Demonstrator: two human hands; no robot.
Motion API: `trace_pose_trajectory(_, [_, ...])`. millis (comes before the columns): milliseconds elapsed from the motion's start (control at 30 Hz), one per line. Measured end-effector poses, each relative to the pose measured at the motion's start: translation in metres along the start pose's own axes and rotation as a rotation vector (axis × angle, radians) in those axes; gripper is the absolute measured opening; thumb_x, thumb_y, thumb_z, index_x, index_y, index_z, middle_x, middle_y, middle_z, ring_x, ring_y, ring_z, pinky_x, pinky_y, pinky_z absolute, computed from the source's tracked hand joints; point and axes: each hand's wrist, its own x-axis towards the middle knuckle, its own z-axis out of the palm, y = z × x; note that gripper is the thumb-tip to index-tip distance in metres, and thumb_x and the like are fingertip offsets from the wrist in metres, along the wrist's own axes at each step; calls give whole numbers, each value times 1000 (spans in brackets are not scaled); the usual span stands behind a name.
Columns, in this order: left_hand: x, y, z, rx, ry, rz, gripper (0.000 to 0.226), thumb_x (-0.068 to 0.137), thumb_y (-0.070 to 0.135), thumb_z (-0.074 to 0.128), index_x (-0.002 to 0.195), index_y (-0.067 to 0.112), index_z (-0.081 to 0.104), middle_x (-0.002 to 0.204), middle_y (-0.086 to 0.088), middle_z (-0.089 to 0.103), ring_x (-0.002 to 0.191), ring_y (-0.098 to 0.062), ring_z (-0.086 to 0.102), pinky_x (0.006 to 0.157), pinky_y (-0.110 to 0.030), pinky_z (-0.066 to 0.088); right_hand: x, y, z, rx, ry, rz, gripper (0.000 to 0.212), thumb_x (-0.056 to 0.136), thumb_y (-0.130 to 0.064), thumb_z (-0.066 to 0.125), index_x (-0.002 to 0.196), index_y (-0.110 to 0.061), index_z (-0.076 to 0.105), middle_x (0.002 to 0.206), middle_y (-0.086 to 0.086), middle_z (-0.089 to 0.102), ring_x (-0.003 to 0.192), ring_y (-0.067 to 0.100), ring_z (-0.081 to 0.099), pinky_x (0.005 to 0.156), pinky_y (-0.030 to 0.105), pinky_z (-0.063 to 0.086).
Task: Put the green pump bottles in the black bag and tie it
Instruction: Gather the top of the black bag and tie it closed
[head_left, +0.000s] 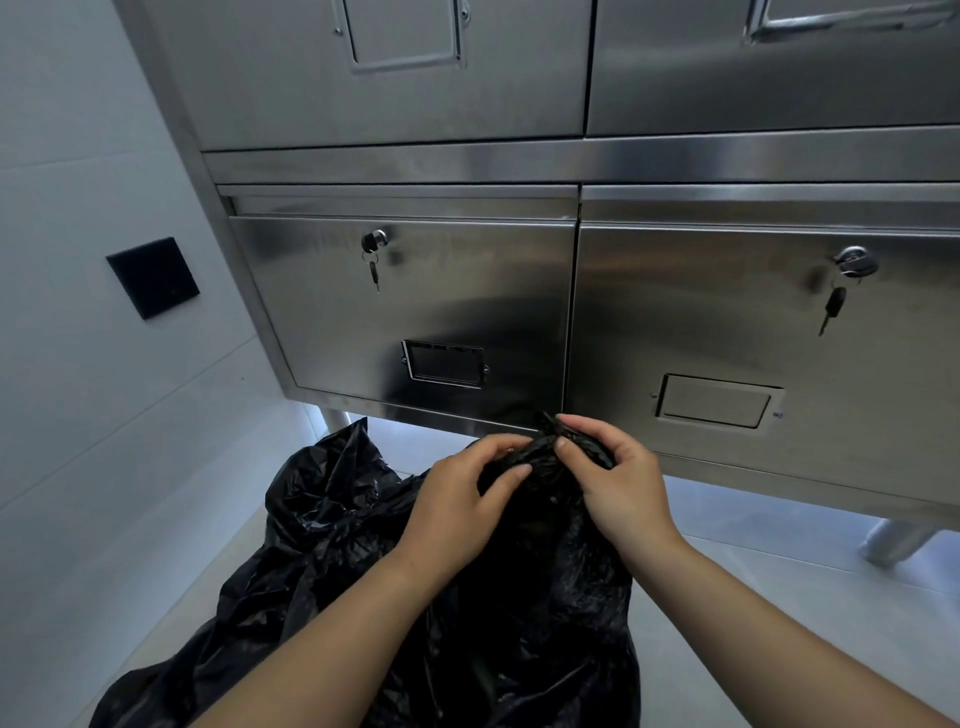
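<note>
While pinching gathered neck of black bag (332, 530), left hand (457, 509) and right hand (623, 488) close together, fingers clamped on twisted plastic. Bag slumped on pale floor (779, 597). Beyond, steel cabinet (415, 291), keys (375, 270) hanging in locks.

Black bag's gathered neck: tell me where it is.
Head view, centre: the black bag's gathered neck is pinched between left hand and right hand, below the steel drawers.
</note>
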Motion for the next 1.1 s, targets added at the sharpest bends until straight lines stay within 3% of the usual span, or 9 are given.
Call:
trace_pose_trajectory(200, [4, 2, 4, -287, -42, -180, 19, 93, 27, 54, 97, 29, 72, 95, 14, 74, 92, 0, 67, 78, -12, 49, -3, -1, -4, 16, 15, -28, 26, 84, -10, 67, 93, -34, 70, 90, -16, 73, 85, -5, 66, 69, 5, 47])
trace_pose_trajectory(367, [4, 0, 15, -431, -39, -302, 6, 83, 13, 68, 88, 15, 71, 87, -2, 73, 78, -10, 68, 72, -16, 53, -4, -4, -3, 52, 15, -40, 27, 84, -9, 67, 92, -34, 70, 87, -17, 73, 85, -4, 67, 69, 7, 48])
trace_pose_trajectory(567, [5, -2, 28, -463, -80, -271, 9, 82, 14, 69, 77, 17, 62, 95, 7, 70, 88, -3, 67, 79, -15, 50, -7, -3, -7, 63, 19, -45, 28, 84, -9, 67, 93, -35, 71, 91, -13, 74, 88, -1, 67, 71, 9, 50])
trace_pose_trajectory(733, [3, -3, 38, -324, -169, -218, 13, 86, 27, 65, 81, 28, 53, 78, 12, 59, 78, -6, 56, 80, -31, 45, -6, -3, -14, 86, 48, -43, 29, 83, -7, 67, 90, -35, 72, 91, -13, 74, 88, 1, 68, 70, 9, 50])
trace_pose_trajectory(833, [3, -4, 37, -286, -118, -200, 14, 83, 30, 67, 86, 36, 55, 73, 20, 59, 76, -1, 57, 77, -21, 44, -4, -2, -17, 108, 71, -33, 28, 83, -7, 67, 89, -34, 71, 89, -14, 74, 86, 0, 68, 68, 9, 49])
trace_pose_trajectory(933, [4, -3, 29, -173, -135, -151, 20, 85, 34, 64, 99, 45, 58, 86, 22, 62, 89, 6, 58, 81, -11, 43, -1, -2, -16, 121, 77, -36, 27, 84, -7, 67, 90, -32, 72, 88, -14, 74, 85, 1, 69, 68, 10, 50])
trace_pose_trajectory(1000, [6, -4, 25, -77, -193, -100, 18, 88, 33, 60, 105, 35, 65, 98, 13, 64, 96, 2, 58, 86, -15, 44, 1, -3, -15, 125, 81, -43, 27, 84, -6, 67, 90, -31, 72, 88, -16, 74, 84, 0, 68, 68, 9, 50])
trace_pose_trajectory(1100, [10, -7, 21, -10, -196, -98, 19, 88, 33, 61, 96, 19, 70, 94, 3, 60, 91, -6, 58, 84, -22, 45, 4, -4, -15, 129, 95, -49, 26, 84, -6, 67, 91, -31, 72, 88, -17, 74, 84, -1, 68, 67, 8, 49])
